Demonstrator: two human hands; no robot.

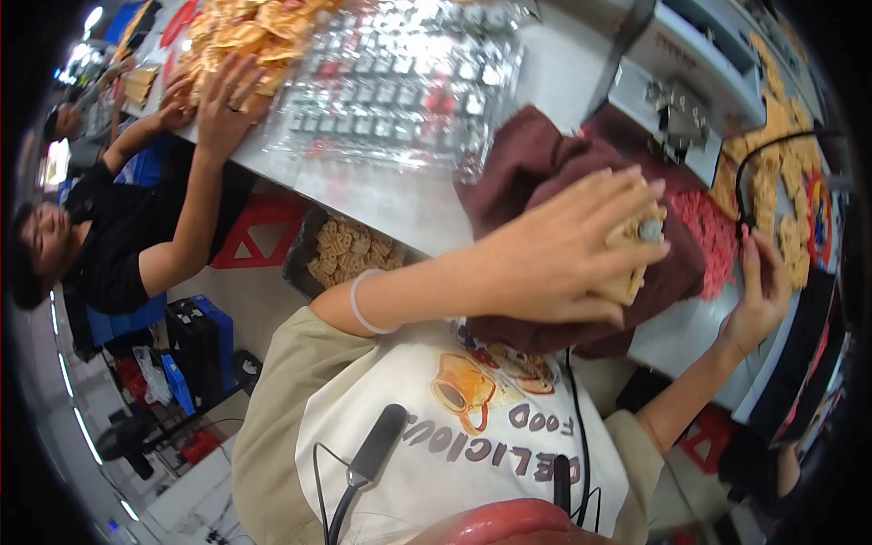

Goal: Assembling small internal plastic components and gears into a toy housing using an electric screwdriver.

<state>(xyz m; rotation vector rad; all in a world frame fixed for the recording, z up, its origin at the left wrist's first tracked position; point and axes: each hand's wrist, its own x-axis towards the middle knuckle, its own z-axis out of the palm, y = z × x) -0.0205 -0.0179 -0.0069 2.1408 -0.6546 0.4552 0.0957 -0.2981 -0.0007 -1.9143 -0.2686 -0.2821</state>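
Note:
My left hand [581, 250] has its fingers curled over a cream-coloured plastic piece [627, 272] with a round grey-blue part [650, 230] on it. Beneath that hand lies a bunched maroon cloth [518, 173] on the tabletop. Off to the right, my right hand [763, 286] pinches a tiny pink piece [746, 232] between thumb and fingertip. A heap of small pink pieces [710, 245] spreads between the cloth and my right hand. Several cream plastic pieces [770, 182] lie in a row beyond the pink heap.
A grey metal machine [681, 77] stands beyond the cloth; a black cable [772, 143] arcs near my right hand. Clear plastic trays [391, 91] hold many grey parts. A co-worker's hands [222, 109] rest by orange-yellow packets [259, 36]. Below the table edge sits a bin of cream pieces [350, 254].

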